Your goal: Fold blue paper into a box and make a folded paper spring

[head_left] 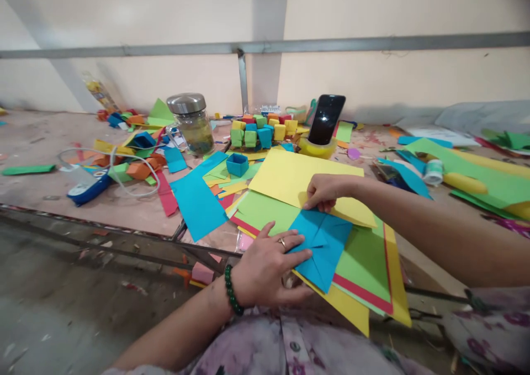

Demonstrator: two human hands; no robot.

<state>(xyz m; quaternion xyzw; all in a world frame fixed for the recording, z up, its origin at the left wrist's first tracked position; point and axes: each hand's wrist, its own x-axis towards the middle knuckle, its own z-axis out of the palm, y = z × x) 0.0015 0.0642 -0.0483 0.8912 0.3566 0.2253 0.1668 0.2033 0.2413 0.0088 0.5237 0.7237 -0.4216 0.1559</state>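
Observation:
A blue folded paper square (331,253) with crease lines lies on a stack of coloured sheets at the table's front edge. My left hand (273,264), with a ring and a green bead bracelet, rests on the square's left side, fingers spread. At its upper left corner my right hand (325,191) is closed, fingers curled and the tips pressed at the paper's edge. Beneath are a yellow sheet (306,170) and a green sheet (368,264), with red and yellow edges showing below.
A small blue paper box (237,165) stands behind the stack, near several coloured paper cubes (265,135). A lidded glass jar (192,123) is further left. A phone (327,118) leans upright on a yellow tape roll (317,147). A white cord (120,181) lies left; a glue bottle (433,172) lies right.

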